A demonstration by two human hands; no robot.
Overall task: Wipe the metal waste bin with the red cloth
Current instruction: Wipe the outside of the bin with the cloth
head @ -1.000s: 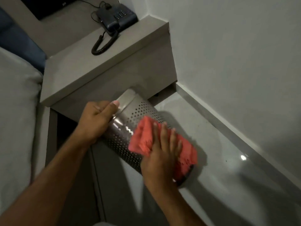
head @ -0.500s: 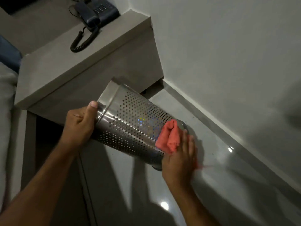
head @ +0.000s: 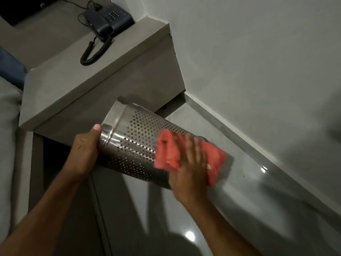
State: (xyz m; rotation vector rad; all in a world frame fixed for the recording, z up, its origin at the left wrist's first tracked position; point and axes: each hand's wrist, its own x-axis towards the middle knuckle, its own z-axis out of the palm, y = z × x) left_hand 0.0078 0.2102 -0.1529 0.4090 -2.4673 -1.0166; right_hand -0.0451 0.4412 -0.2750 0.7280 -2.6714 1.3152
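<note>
The metal waste bin (head: 132, 144) is a shiny perforated cylinder, tipped over on its side above the floor, open rim toward the upper left. My left hand (head: 84, 151) grips it at the rim end, thumb on the smooth band. My right hand (head: 190, 168) lies flat with fingers spread, pressing the red cloth (head: 168, 154) against the bin's side near its base. The cloth drapes over that end and hides the bin's bottom. The hand and cloth are blurred.
A grey bedside unit (head: 88, 78) stands just behind the bin, carrying a dark telephone (head: 108, 18) with a coiled cord. A grey wall (head: 258, 61) and its skirting (head: 239, 137) run along the right. A glossy tiled floor (head: 184, 218) lies below. Bedding (head: 7, 145) is at the left.
My right hand and the cloth have slid from the bin's base end up onto its perforated side, and the cloth is more spread out. My left hand keeps its hold on the rim.
</note>
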